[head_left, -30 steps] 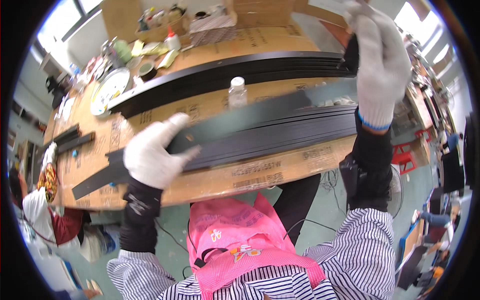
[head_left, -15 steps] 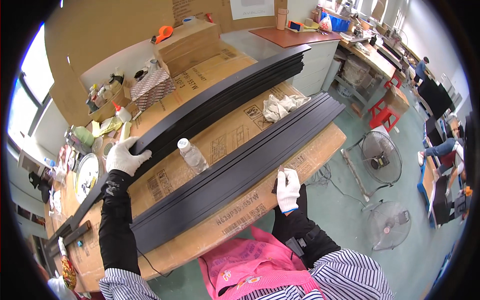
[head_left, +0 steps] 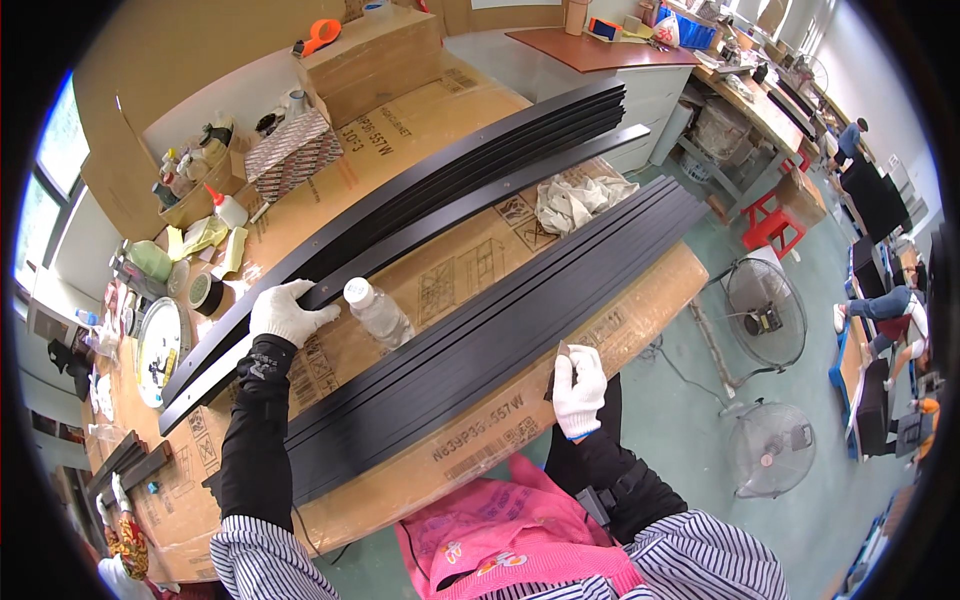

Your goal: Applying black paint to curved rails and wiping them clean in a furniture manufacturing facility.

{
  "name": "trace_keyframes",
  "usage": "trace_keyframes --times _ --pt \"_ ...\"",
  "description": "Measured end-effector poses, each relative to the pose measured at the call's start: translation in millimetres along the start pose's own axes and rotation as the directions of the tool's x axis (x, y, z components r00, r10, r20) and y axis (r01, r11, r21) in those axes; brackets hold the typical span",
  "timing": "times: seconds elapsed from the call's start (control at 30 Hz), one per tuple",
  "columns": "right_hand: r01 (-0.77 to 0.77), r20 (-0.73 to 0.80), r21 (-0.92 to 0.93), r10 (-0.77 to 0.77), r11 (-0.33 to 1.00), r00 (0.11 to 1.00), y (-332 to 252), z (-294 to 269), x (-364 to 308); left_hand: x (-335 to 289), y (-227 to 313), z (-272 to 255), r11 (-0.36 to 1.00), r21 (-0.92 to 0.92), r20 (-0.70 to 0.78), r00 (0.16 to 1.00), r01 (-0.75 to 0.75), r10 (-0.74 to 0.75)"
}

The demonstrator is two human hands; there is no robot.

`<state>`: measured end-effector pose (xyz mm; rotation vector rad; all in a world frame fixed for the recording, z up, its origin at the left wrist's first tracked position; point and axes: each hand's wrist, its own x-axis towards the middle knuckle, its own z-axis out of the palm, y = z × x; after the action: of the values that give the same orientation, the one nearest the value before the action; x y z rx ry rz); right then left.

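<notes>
My left hand (head_left: 290, 313), in a white glove, grips one long black strip (head_left: 505, 186) near its left part, fingers wrapped over the edge. The strip lies at a slant just in front of a stack of similar black strips (head_left: 470, 150). Closer to me, more dark strips (head_left: 500, 330) rest side by side along the table. My gloved right hand (head_left: 579, 392) is closed at the table's front edge, pinching a small, thin brownish piece (head_left: 563, 350) whose kind I cannot make out. A clear bottle with a white cap (head_left: 378, 315) stands between the strips.
The table is covered with cardboard (head_left: 440, 290). A crumpled white cloth (head_left: 580, 203) lies near its right end. At the back are a red-tipped bottle (head_left: 228, 207) and an orange tape dispenser (head_left: 320, 36). Fans (head_left: 765, 312) stand at right. Another person's gloved hand (head_left: 122, 495) shows at lower left.
My left hand has drawn one strip off the stack toward me and to the right, opening a gap between them. The right hand stays nearly in place, still closed.
</notes>
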<state>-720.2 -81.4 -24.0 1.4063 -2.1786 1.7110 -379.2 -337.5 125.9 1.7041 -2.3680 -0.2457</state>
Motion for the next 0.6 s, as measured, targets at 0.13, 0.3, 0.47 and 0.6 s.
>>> trace_keyframes --times 0.13,0.3,0.47,0.6 --pt "0.004 0.016 -0.053 -0.003 0.999 1.000 0 -4 -3 11 2 24 0.999 0.048 0.047 0.999 0.000 -0.002" --pt "0.019 0.053 -0.050 -0.016 0.999 0.998 -2 -2 -5 17 -25 67 0.995 -0.012 0.100 0.990 0.101 -0.099" --pt "-0.193 0.034 0.104 0.191 0.976 0.981 -6 -2 6 35 -6 95 0.998 0.007 0.179 0.982 0.058 -0.058" --pt "-0.637 0.457 0.517 0.444 0.572 0.770 -67 42 80 18 -32 99 0.991 0.131 0.115 0.993 -0.022 0.007"
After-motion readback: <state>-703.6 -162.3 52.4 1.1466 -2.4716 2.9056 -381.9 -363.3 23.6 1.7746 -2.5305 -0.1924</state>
